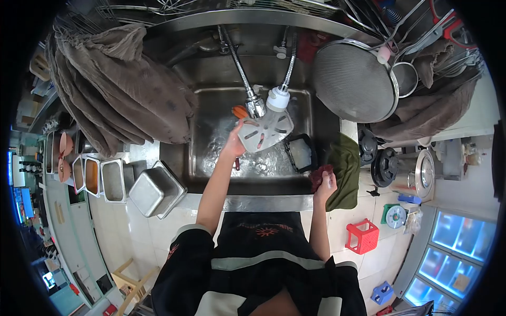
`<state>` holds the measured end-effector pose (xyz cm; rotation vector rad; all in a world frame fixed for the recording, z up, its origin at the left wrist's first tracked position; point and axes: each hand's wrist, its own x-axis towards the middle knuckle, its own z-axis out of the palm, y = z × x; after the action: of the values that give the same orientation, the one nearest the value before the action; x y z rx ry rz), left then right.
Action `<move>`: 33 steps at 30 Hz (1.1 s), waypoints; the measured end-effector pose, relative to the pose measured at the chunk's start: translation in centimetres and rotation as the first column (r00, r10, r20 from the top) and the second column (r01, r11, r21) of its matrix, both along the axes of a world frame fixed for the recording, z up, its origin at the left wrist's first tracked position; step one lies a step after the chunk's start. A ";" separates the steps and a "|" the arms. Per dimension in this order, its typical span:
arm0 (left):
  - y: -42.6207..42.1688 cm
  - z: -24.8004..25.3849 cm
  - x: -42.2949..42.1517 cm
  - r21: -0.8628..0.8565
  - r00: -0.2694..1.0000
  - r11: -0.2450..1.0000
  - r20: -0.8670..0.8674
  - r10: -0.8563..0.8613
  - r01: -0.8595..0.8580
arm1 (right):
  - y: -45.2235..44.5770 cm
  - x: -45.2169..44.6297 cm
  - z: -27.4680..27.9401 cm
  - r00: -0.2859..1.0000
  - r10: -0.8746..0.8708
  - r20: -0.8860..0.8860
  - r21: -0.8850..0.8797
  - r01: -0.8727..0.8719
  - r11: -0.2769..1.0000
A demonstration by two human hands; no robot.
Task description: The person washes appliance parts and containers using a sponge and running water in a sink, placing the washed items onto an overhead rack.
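My left hand (234, 143) grips the edge of a pale slotted disc (267, 131), tilted under two taps over the sink (211, 181). The tap with the white head (278, 98) and the chrome tap (255, 104) hang just above the disc. My right hand (326, 186) is closed around a dark red scrubbing pad (317, 177) at the sink's right edge, beside an olive green cloth (345, 176). A black rectangular container (301, 153) with something whitish inside sits in the sink. An orange object (240, 111) lies partly hidden behind the disc.
A large mesh strainer (356, 81) hangs at the right, and grey-brown cloths (121, 89) drape at the left. Several metal pans (158, 189) stand left of the sink. A red stool (362, 236) and a scale (394, 216) are on the right.
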<state>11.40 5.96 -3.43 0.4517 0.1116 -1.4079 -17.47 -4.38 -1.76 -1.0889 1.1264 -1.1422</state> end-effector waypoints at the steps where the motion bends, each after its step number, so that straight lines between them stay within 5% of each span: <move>1: -1.0 -0.2 -0.5 -0.057 1.000 0.998 -0.021 -0.013 0.012 | 0.0 0.0 0.2 1.000 -0.013 -0.002 -0.007 0.013 1.000; 8: -7.1 -2.1 -2.6 0.206 0.987 0.966 -0.009 0.161 -0.155 | -0.3 -1.1 0.2 0.998 -0.055 0.011 0.021 0.054 0.998; 9: -7.3 -1.3 -2.7 0.239 0.966 0.942 0.167 0.197 -0.233 | -0.3 -1.1 0.3 0.998 -0.058 0.007 0.026 0.058 0.998; 15: -5.1 0.9 -2.7 0.473 0.867 0.845 0.497 -0.023 -0.249 | -0.5 -0.7 -1.0 0.994 -0.051 0.094 0.102 0.041 0.994; 21: 3.3 3.7 -1.2 0.402 0.845 0.904 0.525 -0.099 -0.144 | -0.6 0.4 -2.8 0.985 -0.029 0.169 0.180 -0.001 0.984; 27: 9.1 3.5 0.5 0.402 0.884 0.870 0.461 0.075 -0.284 | -0.5 1.3 -3.3 0.984 -0.027 0.173 0.214 -0.011 0.977; 31: 8.7 -0.1 0.6 0.575 0.856 0.688 0.501 0.132 -0.443 | -0.5 1.4 -3.6 0.984 -0.045 0.170 0.219 0.007 0.976; 33: 7.2 -3.9 -0.1 0.575 0.912 0.712 0.315 0.261 -0.403 | -0.2 1.4 -3.1 0.983 -0.049 0.178 0.230 0.007 0.973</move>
<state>11.34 13.14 -7.30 1.0874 0.4844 -0.9190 -16.10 -4.62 -4.89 -0.7764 1.1005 -1.0804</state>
